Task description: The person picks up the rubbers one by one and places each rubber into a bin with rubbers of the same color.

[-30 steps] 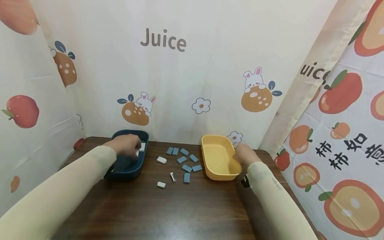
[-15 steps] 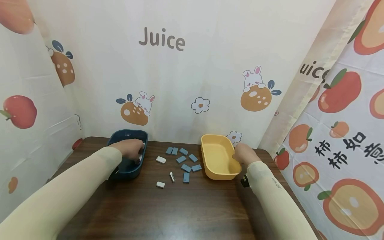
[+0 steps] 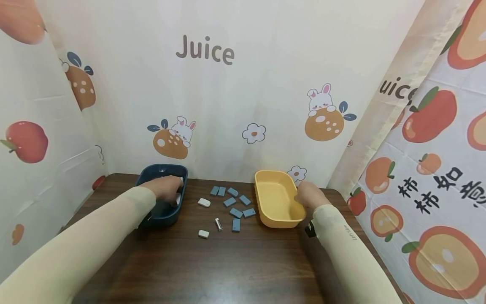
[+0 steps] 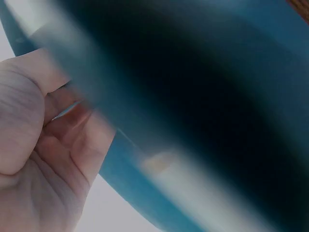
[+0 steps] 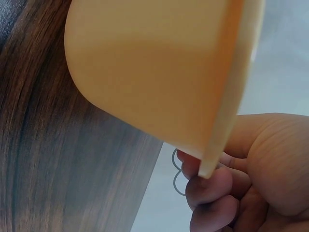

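In the head view my left hand reaches down inside the dark blue plastic basin. Its curled fingers hold a small white block, mostly covered by the hand. Another bit of white shows beyond the knuckles. The left wrist view has the basin's blurred rim crossing in front of the curled fingers, hiding the fingertips. At the right, my right hand grips the right rim of the yellow basin, fingers curled under the lip in the right wrist view.
Between the basins, several small blue-grey blocks lie scattered on the dark wooden table. Loose white blocks lie left of them, at the back, in the middle and in front. A printed cloth hangs behind.
My left hand has moved slightly right and lower in the blue basin with the white block, then stayed there for the last half second. My right hand has kept its grip on the yellow basin.
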### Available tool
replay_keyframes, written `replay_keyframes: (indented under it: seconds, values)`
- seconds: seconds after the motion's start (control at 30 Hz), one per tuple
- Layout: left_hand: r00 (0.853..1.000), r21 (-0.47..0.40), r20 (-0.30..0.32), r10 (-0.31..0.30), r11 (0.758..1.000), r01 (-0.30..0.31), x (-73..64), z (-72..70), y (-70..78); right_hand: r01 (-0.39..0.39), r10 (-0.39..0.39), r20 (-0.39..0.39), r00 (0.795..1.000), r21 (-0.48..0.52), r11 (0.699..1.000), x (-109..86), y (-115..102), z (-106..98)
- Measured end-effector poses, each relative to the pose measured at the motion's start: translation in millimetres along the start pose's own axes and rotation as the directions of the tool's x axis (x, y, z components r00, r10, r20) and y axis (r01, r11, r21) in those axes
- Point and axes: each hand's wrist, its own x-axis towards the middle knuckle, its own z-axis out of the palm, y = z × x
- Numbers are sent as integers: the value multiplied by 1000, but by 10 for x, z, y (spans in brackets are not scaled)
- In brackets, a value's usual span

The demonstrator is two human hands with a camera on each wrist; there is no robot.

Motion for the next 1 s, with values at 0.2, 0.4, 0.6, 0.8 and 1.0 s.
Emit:
replay_keyframes:
  seconds: [0.2,0.4,0.6,0.8,1.0]
  values:
    - [1000,-2,-27,-1,1000,1,-14,2,-40,10,-10,-11,1000,6,1000,-4,9,6]
    - [999,-4,-33,5,1000,-5,-34,12,-48,12,-12,-10,1000,-5,1000,-1,16,13]
    - [999,8,-36,14,1000,-13,-68,-13,-12,15,-15,-11,1000,-5,1000,-5,19,4]
    - [993,50,-112,27,998,-22,-93,-114,143,17,-17,-9,1000,-8,1000,-16,26,-1]
    - [960,32,-272,-73,996,85,-122,-215,418,13,-13,3,1000,-8,1000,-28,24,-4]
